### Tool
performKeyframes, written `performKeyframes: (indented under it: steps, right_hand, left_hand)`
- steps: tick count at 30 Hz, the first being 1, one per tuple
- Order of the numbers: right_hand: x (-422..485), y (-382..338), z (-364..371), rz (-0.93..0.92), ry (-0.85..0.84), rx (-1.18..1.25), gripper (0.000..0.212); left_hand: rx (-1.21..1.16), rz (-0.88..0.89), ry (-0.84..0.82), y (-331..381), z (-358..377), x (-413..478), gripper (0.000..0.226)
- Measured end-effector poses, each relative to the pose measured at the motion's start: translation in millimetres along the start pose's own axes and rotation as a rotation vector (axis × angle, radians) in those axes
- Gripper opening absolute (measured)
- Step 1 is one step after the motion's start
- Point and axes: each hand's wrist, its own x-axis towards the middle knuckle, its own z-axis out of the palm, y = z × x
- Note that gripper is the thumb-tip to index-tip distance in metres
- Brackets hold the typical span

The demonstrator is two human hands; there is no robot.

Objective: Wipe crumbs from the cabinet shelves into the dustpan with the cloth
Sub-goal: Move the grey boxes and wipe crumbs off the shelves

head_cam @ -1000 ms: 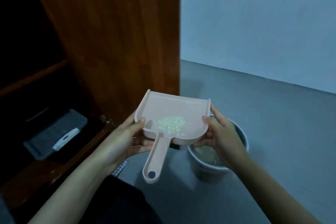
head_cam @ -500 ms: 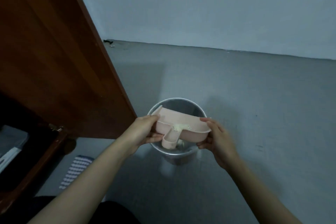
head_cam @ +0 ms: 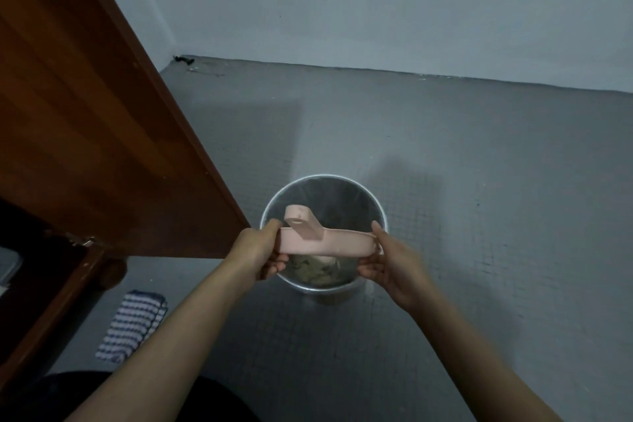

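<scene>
Pink plastic dustpan [head_cam: 325,245], tipped over round bin [head_cam: 373,205]

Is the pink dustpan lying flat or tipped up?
Tipped up. The dustpan stands on its edge over the bin, its handle sticking up, with the left hand and right hand gripping its ends.

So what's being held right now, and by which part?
The pink dustpan, tipped over the bin: the left hand grips its left side wall, the right hand its right side wall.
</scene>
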Motion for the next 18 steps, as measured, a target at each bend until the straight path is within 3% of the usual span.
performKeyframes:
  steps: [7, 13, 18]
  right_hand:
    - [-0.9, -0.3, 2.9, 0.063, -0.014, 0.077, 0.029]
    - [-2.2, -1.9, 1.9, 0.008, -0.057, 0.074, 0.024]
    - [-6.5, -2.3, 3.9, 0.063, -0.063, 0.102, 0.022]
  left_hand:
    - [-0.024, -0.052, -0.020, -4.3, -5.9, 3.3, 0.036]
    - [-0.017, 0.036, 0.022, -1.5, -4.6, 1.7, 0.038]
    - [0.042, -0.094, -0.054, -7.6, -10.6, 1.0, 0.038]
